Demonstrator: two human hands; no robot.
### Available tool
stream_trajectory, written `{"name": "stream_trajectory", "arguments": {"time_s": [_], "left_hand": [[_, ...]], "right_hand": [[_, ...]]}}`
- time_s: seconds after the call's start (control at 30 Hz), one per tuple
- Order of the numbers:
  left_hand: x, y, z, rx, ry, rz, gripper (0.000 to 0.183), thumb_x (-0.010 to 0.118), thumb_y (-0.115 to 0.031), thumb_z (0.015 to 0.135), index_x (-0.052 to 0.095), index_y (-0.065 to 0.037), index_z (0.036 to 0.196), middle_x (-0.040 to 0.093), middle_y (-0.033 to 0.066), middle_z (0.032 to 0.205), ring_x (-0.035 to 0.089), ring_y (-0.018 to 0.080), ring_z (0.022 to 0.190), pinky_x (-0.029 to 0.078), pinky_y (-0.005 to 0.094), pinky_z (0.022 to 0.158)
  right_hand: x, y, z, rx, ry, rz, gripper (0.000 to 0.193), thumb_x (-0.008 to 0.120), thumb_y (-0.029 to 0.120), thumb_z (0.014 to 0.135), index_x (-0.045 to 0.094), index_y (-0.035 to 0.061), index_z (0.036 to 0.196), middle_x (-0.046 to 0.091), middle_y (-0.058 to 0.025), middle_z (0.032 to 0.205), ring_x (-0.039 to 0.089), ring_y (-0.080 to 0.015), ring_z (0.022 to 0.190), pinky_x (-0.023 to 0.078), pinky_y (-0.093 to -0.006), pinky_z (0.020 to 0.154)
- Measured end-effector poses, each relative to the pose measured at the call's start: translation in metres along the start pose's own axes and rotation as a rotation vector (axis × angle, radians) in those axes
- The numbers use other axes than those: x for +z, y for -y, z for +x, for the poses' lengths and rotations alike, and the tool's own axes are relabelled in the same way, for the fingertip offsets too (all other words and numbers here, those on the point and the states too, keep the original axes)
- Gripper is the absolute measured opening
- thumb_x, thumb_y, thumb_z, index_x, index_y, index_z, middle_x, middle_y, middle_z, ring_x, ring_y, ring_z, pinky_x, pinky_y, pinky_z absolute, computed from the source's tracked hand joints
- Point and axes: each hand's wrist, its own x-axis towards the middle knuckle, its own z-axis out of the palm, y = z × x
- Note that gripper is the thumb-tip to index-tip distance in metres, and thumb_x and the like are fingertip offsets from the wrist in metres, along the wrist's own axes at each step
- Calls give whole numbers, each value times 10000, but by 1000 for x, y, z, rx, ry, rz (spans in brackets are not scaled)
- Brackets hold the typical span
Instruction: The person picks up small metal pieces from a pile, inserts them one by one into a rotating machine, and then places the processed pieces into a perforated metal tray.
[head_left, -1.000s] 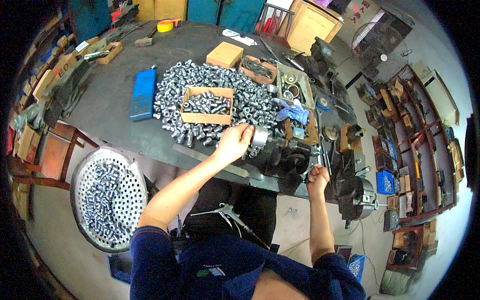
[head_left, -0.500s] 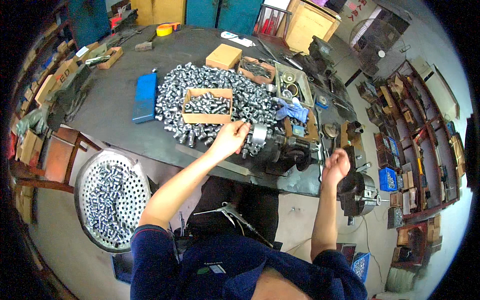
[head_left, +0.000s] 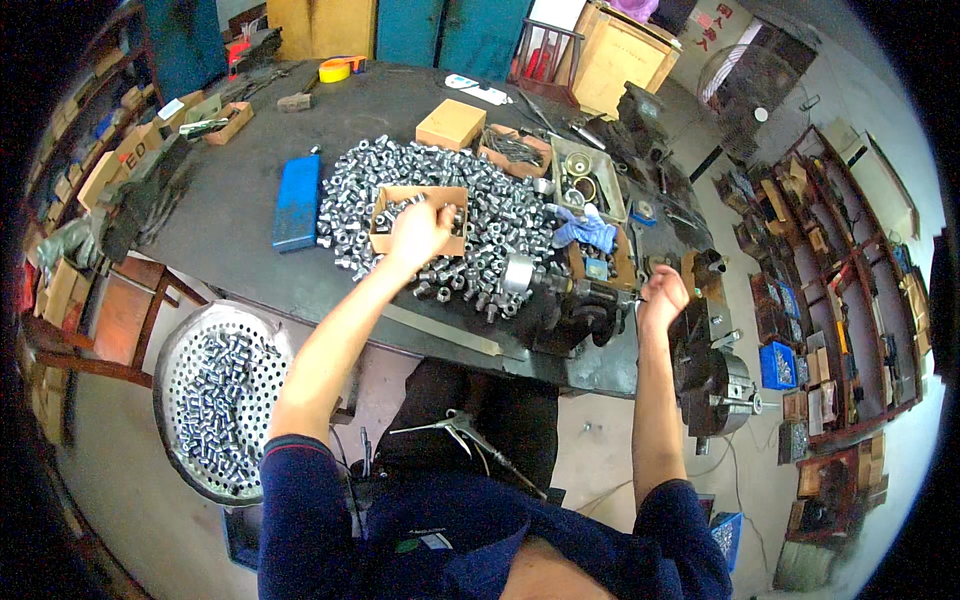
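My left hand is over the small open cardboard box of metal fittings, its fingers curled in above the pieces. Whatever it grips, if anything, is hidden. Around the box lies a large heap of shiny metal fittings. On the right, my right hand is closed like a fist beside the dark bench fixture; I cannot make out what is in it. A silver cylindrical chuck on the fixture's left end faces the heap.
A blue case lies left of the heap, a closed yellow box behind it. Blue gloves rest near a parts tray. A perforated round basket of fittings stands low left; an air gun lies before me.
My left hand has moved from the chuck, left and away from me, to the cardboard box. The right hand has risen slightly and stays closed by the fixture.
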Motion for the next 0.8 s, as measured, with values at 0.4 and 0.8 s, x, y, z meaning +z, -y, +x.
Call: {"name": "stream_trajectory", "arguments": {"time_s": [0.4, 0.8], "left_hand": [[-180, 92, -116, -185, 330, 183, 262, 563, -235, 727, 582, -37, 896, 593, 172, 795, 586, 286, 744, 450, 366, 647], [-198, 206, -266, -624, 265, 807, 174, 569, -198, 669, 578, -30, 710, 583, 174, 769, 574, 314, 740, 459, 393, 672]], "right_hand": [[-72, -48, -76, 291, -122, -48, 182, 461, 163, 801, 542, 0, 800, 444, 9, 567, 335, -53, 424, 239, -169, 368], [-68, -59, -62, 395, -134, -22, 117, 508, 139, 762, 547, 32, 737, 396, 40, 528, 353, -54, 433, 257, -174, 377]]}}
